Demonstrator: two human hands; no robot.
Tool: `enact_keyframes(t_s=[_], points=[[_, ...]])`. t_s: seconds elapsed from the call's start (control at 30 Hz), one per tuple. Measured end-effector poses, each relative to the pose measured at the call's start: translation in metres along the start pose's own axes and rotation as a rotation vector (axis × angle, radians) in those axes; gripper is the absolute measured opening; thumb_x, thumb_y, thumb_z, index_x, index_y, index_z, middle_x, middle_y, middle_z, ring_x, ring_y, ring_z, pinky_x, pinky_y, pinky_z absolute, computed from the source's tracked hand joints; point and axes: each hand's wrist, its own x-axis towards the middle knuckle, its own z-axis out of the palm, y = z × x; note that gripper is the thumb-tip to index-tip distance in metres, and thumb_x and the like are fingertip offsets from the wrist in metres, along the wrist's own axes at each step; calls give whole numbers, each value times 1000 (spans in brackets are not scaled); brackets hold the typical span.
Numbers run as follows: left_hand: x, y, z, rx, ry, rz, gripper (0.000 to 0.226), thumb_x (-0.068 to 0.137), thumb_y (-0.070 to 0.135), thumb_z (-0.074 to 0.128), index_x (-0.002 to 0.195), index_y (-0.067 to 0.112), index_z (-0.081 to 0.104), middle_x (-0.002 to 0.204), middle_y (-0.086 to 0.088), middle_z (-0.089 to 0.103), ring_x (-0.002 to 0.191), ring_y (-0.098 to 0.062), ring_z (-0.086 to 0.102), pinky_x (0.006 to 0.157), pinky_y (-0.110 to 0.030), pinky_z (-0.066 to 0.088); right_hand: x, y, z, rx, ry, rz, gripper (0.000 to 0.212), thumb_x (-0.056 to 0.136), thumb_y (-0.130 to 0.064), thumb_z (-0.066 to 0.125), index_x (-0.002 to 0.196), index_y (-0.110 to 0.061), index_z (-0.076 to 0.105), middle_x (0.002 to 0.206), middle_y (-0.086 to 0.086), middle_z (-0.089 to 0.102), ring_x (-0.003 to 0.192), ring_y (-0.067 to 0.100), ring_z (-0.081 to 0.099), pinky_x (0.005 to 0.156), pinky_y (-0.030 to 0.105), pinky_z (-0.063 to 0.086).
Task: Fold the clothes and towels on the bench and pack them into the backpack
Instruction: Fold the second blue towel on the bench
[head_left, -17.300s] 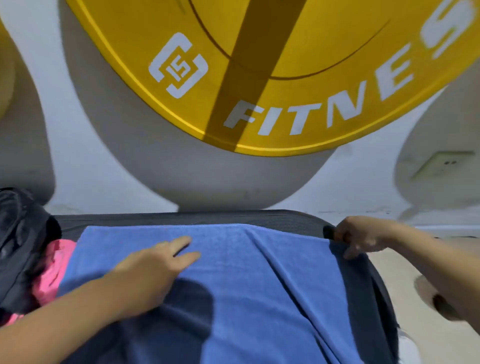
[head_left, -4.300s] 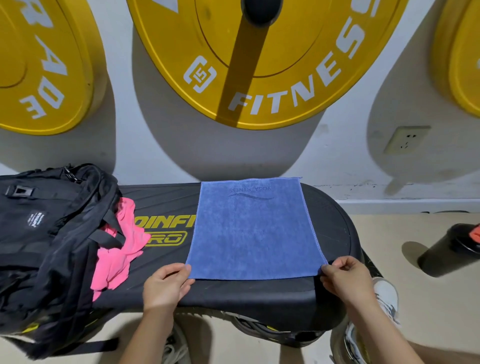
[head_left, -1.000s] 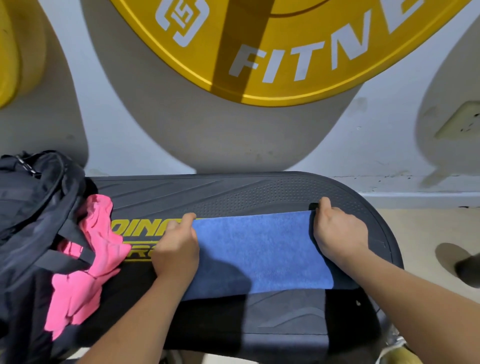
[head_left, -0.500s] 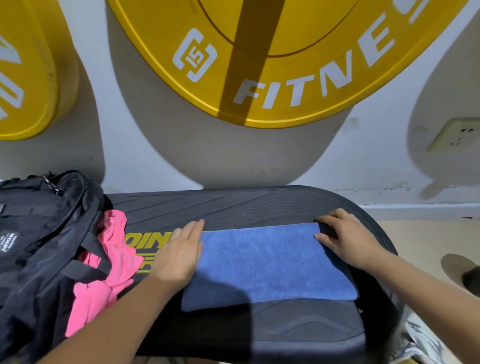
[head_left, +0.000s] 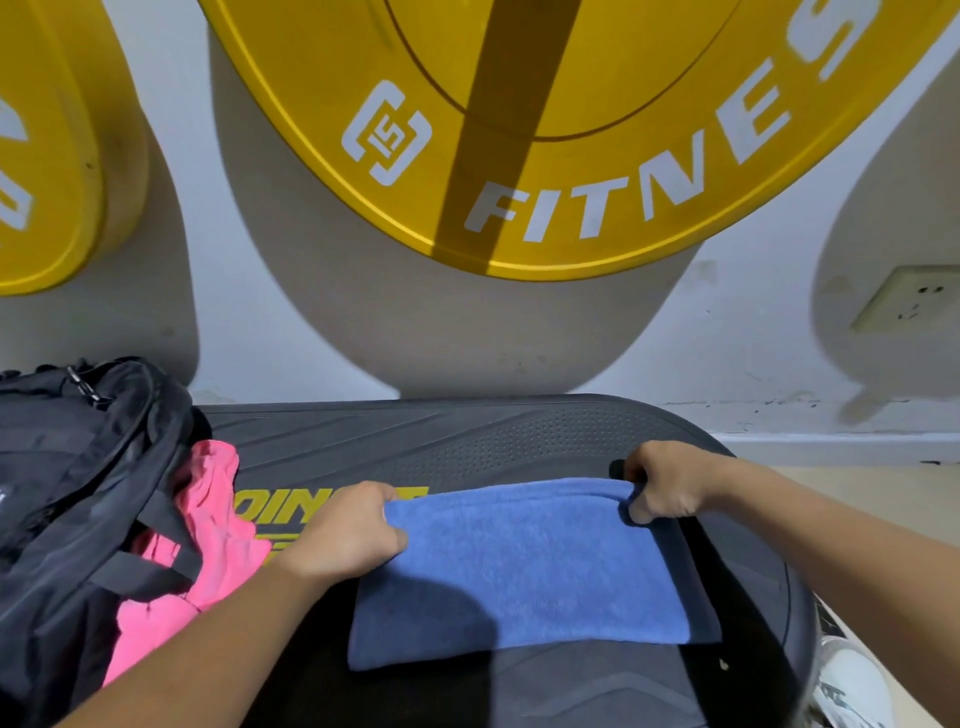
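Both hands pinch the far corners of the blue towel (head_left: 524, 566) on the bench (head_left: 467, 431). The left hand (head_left: 348, 530) and right hand (head_left: 660, 483) have fingers curled round its edge.

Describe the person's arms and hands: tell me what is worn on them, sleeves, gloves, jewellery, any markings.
Both forearms are bare as far as the head view shows them; no sleeve reaches into the picture. The left hand and the right hand wear no gloves. No watch, bracelet or ring shows on the wrists or the visible fingers, and no markings can be seen.
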Motion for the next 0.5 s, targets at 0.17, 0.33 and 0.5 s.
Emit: enact_keyframes(t_s=[0.17,0.33,0.5], points=[[-14,-3,-16,-369,11,-8,11,49,17,58,59,17,52,46,10,45,45,-10,38,43,-22,28,-5,-6,-26,-84,-154,-38,20,66,-23,70,67,-16,51,62,-3,50,59,15,46,54,26,35],[-38,23,-77,-393,140,166,20,49,7,55,51,19,39,44,9,31,42,-8,27,40,-19,21,2,-28,-73,-206,-70,-126,26,70,-14,74,66,-21,49,65,-7,52,62,13,49,53,26,36],[-83,44,-109,-34,234,420,20,49,11,48,60,22,33,49,8,31,50,-8,25,47,-21,19,13,-44,-97,-198,577,-210,23,79,-14,65,73,-22,43,83,3,56,77,28,49,61,29,36]])
